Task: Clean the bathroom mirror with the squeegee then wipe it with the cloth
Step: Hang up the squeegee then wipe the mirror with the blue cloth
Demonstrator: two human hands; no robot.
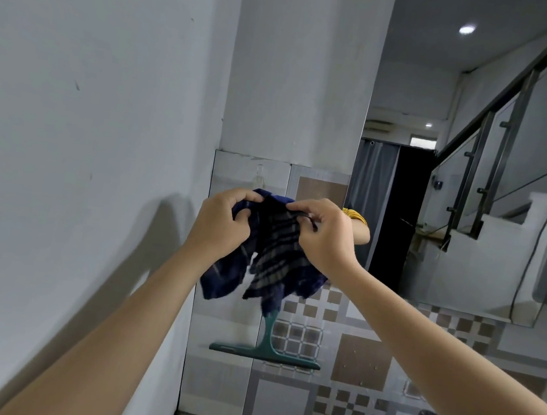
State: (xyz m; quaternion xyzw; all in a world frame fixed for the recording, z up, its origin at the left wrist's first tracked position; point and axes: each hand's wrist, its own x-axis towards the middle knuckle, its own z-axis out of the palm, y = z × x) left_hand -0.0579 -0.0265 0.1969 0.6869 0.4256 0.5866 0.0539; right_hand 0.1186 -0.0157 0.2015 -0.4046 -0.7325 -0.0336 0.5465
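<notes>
Head view: cloth (271, 255), dark blue plaid, hangs gripped at its top edge by left hand (220, 223) and right hand (325, 236). Green squeegee (265, 346) hangs below them. Mirror (477, 163) lies right. No legible writing.

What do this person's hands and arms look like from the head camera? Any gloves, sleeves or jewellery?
Both arms are bare from the bottom of the picture up to the wrists: no sleeves in direct view. The left hand and right hand wear no gloves, and no rings, watch or bracelet show. In the mirror, a bit of yellow short sleeve appears just beyond the right hand.
</notes>
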